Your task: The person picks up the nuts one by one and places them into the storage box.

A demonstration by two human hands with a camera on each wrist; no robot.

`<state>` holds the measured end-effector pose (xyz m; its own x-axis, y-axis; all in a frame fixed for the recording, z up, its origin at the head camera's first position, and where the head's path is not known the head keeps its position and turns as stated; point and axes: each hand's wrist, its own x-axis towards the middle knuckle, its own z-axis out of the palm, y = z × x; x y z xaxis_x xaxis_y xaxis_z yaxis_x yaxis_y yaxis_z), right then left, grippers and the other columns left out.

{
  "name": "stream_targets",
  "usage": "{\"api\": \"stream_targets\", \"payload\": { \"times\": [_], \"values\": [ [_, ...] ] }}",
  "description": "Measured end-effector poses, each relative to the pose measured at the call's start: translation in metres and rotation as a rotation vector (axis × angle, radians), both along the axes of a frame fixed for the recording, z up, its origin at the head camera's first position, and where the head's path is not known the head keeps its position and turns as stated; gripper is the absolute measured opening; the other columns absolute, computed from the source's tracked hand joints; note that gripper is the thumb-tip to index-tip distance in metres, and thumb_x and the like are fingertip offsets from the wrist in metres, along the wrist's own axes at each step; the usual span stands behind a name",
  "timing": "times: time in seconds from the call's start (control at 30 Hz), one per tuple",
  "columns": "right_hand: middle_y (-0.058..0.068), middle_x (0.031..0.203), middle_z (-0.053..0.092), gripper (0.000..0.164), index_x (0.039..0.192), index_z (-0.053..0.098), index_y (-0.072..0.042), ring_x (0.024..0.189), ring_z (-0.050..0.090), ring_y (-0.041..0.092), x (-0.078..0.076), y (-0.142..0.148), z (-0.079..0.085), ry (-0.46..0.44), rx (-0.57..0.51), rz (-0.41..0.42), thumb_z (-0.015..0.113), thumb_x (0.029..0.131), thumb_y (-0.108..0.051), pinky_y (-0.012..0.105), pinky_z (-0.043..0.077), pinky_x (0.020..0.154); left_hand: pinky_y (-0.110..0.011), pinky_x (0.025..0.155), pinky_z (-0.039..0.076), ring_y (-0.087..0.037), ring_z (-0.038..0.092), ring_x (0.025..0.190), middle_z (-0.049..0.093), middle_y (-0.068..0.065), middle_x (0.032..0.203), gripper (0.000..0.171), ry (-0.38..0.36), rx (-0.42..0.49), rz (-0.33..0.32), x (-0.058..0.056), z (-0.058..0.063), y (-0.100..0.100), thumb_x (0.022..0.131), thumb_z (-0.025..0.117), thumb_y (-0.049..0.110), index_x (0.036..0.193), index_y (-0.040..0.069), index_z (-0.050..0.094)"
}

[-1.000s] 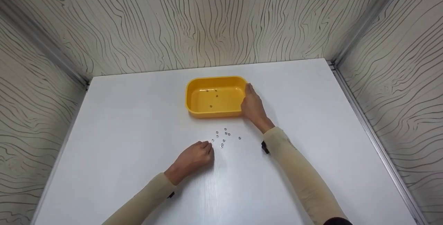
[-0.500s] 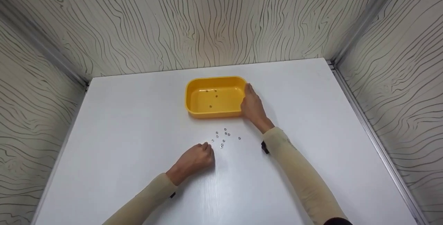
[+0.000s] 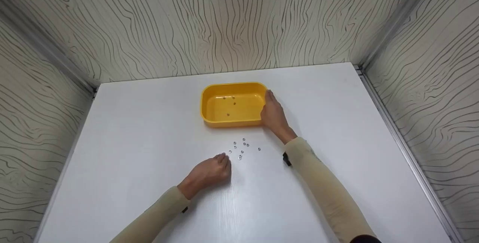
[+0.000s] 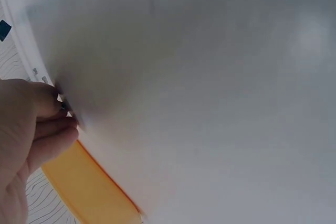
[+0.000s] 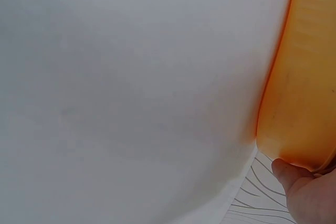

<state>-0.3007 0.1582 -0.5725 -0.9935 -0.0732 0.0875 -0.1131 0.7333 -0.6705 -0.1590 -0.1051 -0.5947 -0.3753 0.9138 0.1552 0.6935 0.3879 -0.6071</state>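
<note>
Nothing visibly shifts: right hand (image 3: 275,115) grips the yellow box (image 3: 232,124) by one end; left hand (image 3: 208,173) curls beside loose rings (image 3: 244,144), can't tell if holding one. Work seems stalled.

Tray (image 3: 234,124): smooth plastic, glossy inside; small ring-like pieces (image 3: 244,144): shiny, metal-looking; tabletop (image 3: 138,131): smooth, glossy; sleeves (image 3: 325,185): matt cloth; side rails (image 3: 396,134): metallic.

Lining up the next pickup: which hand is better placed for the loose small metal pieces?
The left hand, I'd judge: it is close beside the small metal pieces on the white table, though whether it pinches one is unclear. The right hand is occupied gripping the yellow bin.
</note>
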Motion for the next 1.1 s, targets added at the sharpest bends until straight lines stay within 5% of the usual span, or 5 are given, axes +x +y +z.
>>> {"api": "stream_targets", "payload": {
  "times": [0.6, 0.87, 1.1],
  "values": [
    [0.024, 0.173, 0.023, 0.064, 0.166, 0.016, 0.004, 0.162, 0.027, 0.034, -0.001, -0.001, 0.0, -0.023, 0.022, -0.007, 0.04, 0.106, -0.001, 0.047, 0.028, 0.133, -0.023, 0.086, 0.064, -0.014, 0.078, 0.105, 0.081, -0.003, 0.113, 0.027, 0.015, 0.035, 0.013, -0.01, 0.017, -0.007, 0.089, 0.081, 0.01, 0.116, 0.01, 0.079],
    [0.023, 0.174, 0.022, 0.064, 0.166, 0.016, 0.003, 0.163, 0.024, 0.032, 0.0, -0.001, 0.001, -0.036, -0.002, -0.004, 0.041, 0.107, -0.003, 0.047, 0.027, 0.134, -0.025, 0.09, 0.064, -0.015, 0.077, 0.113, 0.08, -0.004, 0.119, 0.036, -0.228, 0.222, 0.017, -0.014, 0.032, -0.001, 0.085, 0.082, 0.0, 0.12, 0.007, 0.076],
    [0.02, 0.175, 0.019, 0.066, 0.167, 0.012, 0.0, 0.164, 0.021, 0.03, 0.001, 0.001, 0.002, -0.059, -0.025, -0.004, 0.041, 0.108, -0.003, 0.047, 0.024, 0.135, -0.029, 0.092, 0.064, -0.021, 0.078, 0.11, 0.079, -0.009, 0.121, 0.03, -0.562, 0.47, 0.053, -0.02, 0.043, 0.006, 0.093, 0.074, -0.003, 0.122, 0.002, 0.075]
  ]
}}
